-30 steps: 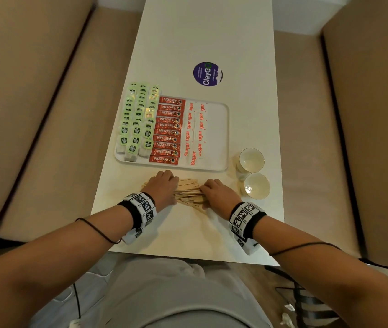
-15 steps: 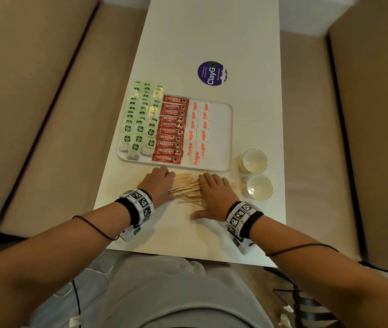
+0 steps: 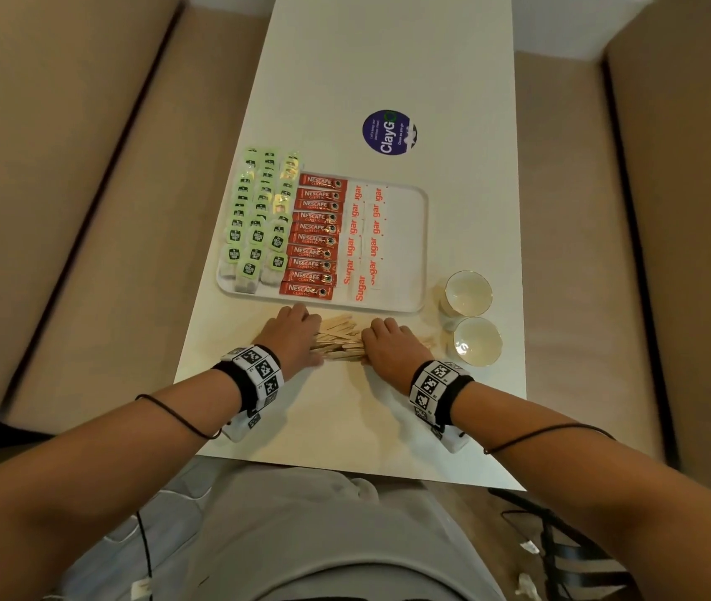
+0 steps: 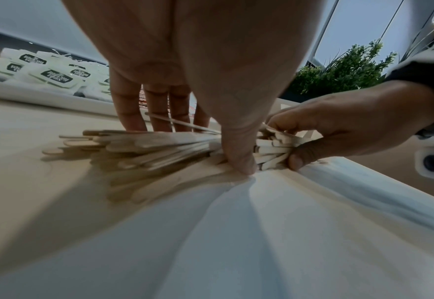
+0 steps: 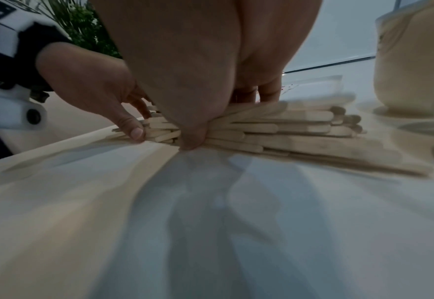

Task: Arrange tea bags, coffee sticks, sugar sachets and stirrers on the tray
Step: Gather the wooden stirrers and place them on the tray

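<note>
A pile of wooden stirrers lies on the white table just in front of the white tray. My left hand holds the pile's left part, thumb on the near side and fingers behind. My right hand grips the right part the same way, its thumb pressed against the sticks. On the tray lie rows of green tea bags, red coffee sticks and white sugar sachets. The tray's right strip is bare.
Two small white cups stand right of the stirrers, close to my right hand and the table's right edge. A round blue sticker lies beyond the tray. Beige benches flank the narrow table.
Half a second ago my right hand lay spread flat over the stirrers; now its fingers and thumb have closed on the pile. The left hand stays on the pile's left part.
</note>
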Tool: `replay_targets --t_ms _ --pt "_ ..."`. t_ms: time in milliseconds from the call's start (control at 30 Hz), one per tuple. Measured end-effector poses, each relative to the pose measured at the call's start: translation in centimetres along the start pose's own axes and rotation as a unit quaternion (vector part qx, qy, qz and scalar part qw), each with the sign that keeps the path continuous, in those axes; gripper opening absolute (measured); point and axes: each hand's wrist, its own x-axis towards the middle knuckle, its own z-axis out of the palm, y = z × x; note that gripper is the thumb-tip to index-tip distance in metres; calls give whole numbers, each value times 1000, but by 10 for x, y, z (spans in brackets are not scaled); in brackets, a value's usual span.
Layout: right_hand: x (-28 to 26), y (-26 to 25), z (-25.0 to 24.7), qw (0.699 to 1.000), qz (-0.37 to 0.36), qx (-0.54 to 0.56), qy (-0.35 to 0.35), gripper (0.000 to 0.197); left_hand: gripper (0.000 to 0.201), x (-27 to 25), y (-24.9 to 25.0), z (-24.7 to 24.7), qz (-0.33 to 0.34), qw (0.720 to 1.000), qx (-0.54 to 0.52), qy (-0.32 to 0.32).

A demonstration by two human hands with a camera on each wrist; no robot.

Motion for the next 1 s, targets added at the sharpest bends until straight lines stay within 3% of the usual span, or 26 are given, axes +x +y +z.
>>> replay_targets --t_ms 567,867,1000 --pt "-1 7 -11 998 -52 -14 -13 29 65 -6 0 -13 26 998 54 18" --pt "-4 19 -14 995 -47 79 30 22 76 -7 -5 -14 41 997 -70 18" --pt "-3 23 -24 993 -41 101 43 22 93 -10 -6 -20 32 973 -223 55"
